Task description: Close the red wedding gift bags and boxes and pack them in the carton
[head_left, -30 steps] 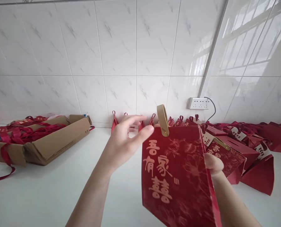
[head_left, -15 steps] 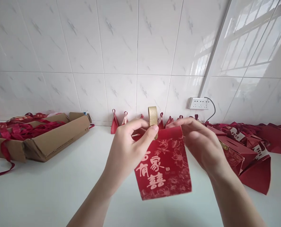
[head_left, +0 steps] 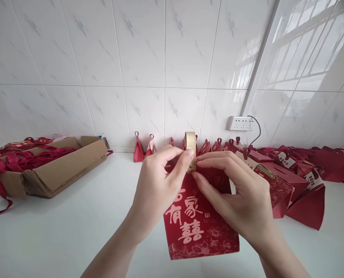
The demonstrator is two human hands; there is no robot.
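Observation:
I hold a flat red gift box (head_left: 199, 229) with gold characters upright over the white counter. A gold loop handle (head_left: 191, 148) sticks up from its top edge. My left hand (head_left: 157, 185) pinches the top of the box at the base of that handle, thumb and forefinger closed. My right hand (head_left: 235, 193) grips the top edge from the right, its fingertips meeting the left hand's beside the handle. The box's upper part is hidden behind both hands.
A cardboard box (head_left: 53, 170) full of red ribbons lies at the left. Small red pouches (head_left: 144, 148) stand along the tiled wall. Several folded red gift boxes (head_left: 290, 181) are piled at the right, under a wall socket (head_left: 241, 123).
The red box moved from my right side to the centre and lower. My left hand closed on its top by the handle; my right hand shifted from the box's side to its top edge.

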